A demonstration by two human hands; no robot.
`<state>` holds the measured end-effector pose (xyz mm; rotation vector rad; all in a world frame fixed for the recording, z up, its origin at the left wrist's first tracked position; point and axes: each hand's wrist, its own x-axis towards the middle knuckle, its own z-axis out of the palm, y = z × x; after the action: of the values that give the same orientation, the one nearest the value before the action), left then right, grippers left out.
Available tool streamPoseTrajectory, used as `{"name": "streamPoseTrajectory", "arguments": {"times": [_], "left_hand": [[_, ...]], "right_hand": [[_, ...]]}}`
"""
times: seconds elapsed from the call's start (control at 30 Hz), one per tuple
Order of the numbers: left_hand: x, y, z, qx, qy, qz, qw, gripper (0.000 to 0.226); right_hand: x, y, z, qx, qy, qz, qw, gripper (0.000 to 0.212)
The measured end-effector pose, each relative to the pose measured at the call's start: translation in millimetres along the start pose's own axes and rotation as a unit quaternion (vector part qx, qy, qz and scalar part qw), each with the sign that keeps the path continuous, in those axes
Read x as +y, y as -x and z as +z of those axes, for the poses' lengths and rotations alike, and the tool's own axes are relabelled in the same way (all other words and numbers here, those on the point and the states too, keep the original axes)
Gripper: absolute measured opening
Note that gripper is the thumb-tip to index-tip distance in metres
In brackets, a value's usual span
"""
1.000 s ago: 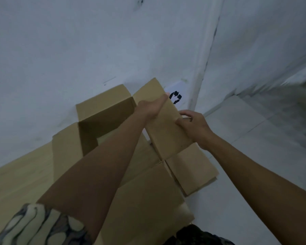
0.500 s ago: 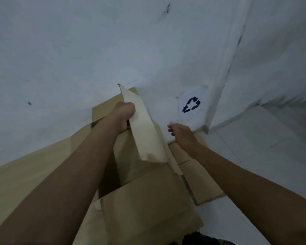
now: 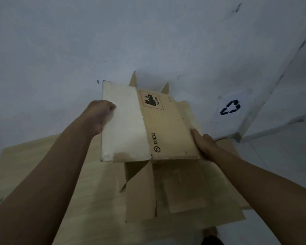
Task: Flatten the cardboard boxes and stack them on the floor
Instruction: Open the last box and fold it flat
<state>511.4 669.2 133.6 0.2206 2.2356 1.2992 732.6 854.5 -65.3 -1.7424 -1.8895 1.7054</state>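
Note:
I hold a brown cardboard box [image 3: 168, 128] up in front of me, its printed side with the word PICO and a warning label facing me. A pale white patch covers its left panel. My left hand [image 3: 100, 114] is closed on the box's left edge. My right hand [image 3: 202, 145] presses flat on its lower right corner, fingers gripping the edge. Loose flaps hang open below the box and two flap corners stick up behind its top.
A large flattened cardboard sheet [image 3: 88, 200] lies under my arms on the pale tiled floor [image 3: 276, 156]. A white wall [image 3: 113, 41] stands close ahead, with a recycling-symbol sign [image 3: 230, 107] low at the corner on the right.
The box has been turned round so that its printed outer side faces me. My left hand shifted to its left edge and my right hand came onto its lower right corner.

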Motion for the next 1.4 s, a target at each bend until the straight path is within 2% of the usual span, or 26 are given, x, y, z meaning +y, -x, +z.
{"name": "streamPoseTrajectory", "arguments": {"times": [0.2,0.4,0.5,0.6,0.7,0.8,0.97,1.1,1.27,1.4], "left_hand": [[-48.7,-10.9,-83.0,0.04,-0.014,-0.007,0.999,0.014],[-106.1,-15.5,-114.0,0.066,-0.02,0.013,0.998,0.038],[-124.0,-18.2,-124.9,0.087,-0.006,0.007,0.996,0.045],[-132.1,-16.4,-133.9,0.089,-0.008,0.019,0.996,0.048],[-144.6,-9.0,-135.2,0.081,-0.041,0.017,0.996,0.054],[-161.1,1.4,-134.0,0.061,-0.05,-0.014,0.997,0.06],[-188.2,33.6,-131.1,0.051,-0.074,-0.031,0.996,0.055],[-225.2,63.8,-120.7,0.058,-0.139,-0.035,0.988,0.056],[-283.5,90.1,-87.1,0.072,-0.187,-0.011,0.98,0.053],[-323.6,91.4,-53.5,0.076,-0.212,-0.029,0.974,0.057]], "right_hand": [[-26.9,31.8,43.8,0.06,-0.037,-0.023,0.997,0.091],[-38.7,69.3,65.0,0.202,0.089,-0.075,0.972,0.081],[-52.1,84.8,68.4,0.247,0.13,-0.093,0.956,0.086],[-68.6,100.9,66.3,0.272,0.171,-0.131,0.938,0.079],[-66.1,117.0,60.5,0.268,0.207,-0.152,0.929,0.075],[-45.1,129.6,57.5,0.254,0.221,-0.132,0.932,0.073],[-4.1,148.3,61.3,0.233,0.232,-0.104,0.939,0.076],[34.9,165.7,62.3,0.208,0.237,-0.104,0.943,0.073],[88.4,173.7,71.4,0.184,0.27,-0.108,0.939,0.062],[122.8,164.1,83.4,0.173,0.294,-0.095,0.935,0.056]]}}
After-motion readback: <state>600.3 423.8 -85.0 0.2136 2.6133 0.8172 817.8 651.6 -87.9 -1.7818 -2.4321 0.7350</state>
